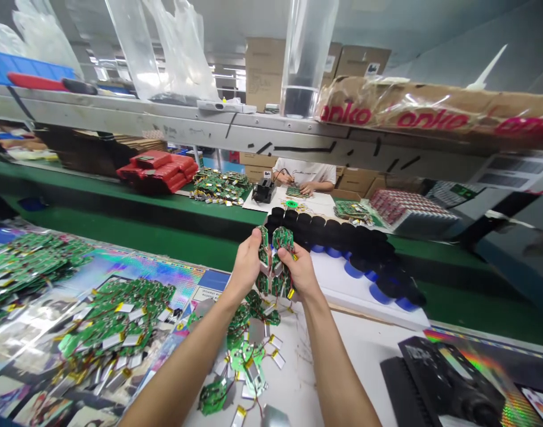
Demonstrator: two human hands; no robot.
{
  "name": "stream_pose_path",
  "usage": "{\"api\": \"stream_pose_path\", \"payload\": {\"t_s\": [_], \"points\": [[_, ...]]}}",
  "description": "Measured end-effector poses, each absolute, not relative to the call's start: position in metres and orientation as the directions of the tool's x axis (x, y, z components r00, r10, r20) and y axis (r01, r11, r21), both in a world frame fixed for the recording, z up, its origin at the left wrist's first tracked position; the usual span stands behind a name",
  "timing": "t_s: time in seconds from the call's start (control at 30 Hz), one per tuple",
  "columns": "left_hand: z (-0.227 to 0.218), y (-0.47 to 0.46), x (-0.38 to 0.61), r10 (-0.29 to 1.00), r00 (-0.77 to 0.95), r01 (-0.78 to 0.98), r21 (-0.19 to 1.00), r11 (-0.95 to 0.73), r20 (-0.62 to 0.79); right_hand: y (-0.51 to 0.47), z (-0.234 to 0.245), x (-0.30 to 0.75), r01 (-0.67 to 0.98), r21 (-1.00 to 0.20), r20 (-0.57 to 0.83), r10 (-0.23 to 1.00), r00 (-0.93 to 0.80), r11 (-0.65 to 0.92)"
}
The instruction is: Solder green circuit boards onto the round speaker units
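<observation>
Up in front of me, my left hand (248, 261) and my right hand (303, 271) are closed on green circuit boards (282, 237). My left thumb presses one side and my right thumb the other, with a narrow gap between the two halves. Whether the halves are still joined I cannot tell. Small silver battery cells on wires hang among them. Below my hands, loose round circuit boards (248, 356) with wired battery cells (278, 359) lie on the white work surface (293, 379).
Left are a heap of boards with cells (129, 308) and stacked panels (35, 261). Black round parts with blue rims (342, 237) line a white board to the right, near a black device (449, 379). A shelf (235, 121) crosses above; beyond sits a co-worker (309, 172).
</observation>
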State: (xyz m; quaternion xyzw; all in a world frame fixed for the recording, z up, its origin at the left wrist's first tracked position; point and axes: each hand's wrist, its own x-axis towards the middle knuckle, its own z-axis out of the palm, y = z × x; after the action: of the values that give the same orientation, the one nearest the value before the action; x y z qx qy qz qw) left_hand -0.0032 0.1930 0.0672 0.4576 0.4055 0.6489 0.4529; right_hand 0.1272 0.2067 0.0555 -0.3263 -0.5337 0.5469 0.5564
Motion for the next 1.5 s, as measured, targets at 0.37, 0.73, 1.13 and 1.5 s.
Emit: {"api": "stream_pose_path", "payload": {"t_s": [0.37,0.73,1.13,1.5], "points": [[0.05,0.135,-0.075,0.994,-0.068,0.195,0.979,-0.067,0.082,0.195,0.08,0.142,-0.057,-0.953,0.301,0.916,-0.265,0.297],[0.019,0.095,-0.081,0.997,-0.059,0.356,0.934,-0.03,0.055,0.182,0.083,0.122,-0.089,-0.937,0.345,0.849,-0.399,0.339],[0.022,0.114,-0.082,0.966,-0.235,0.239,0.97,-0.052,0.109,0.179,0.08,0.115,-0.061,-0.942,0.32,0.83,-0.456,0.33],[-0.005,0.079,-0.105,0.957,-0.234,0.284,0.953,-0.103,0.173,0.178,0.078,0.109,-0.04,-0.943,0.307,0.821,-0.482,0.33]]}}
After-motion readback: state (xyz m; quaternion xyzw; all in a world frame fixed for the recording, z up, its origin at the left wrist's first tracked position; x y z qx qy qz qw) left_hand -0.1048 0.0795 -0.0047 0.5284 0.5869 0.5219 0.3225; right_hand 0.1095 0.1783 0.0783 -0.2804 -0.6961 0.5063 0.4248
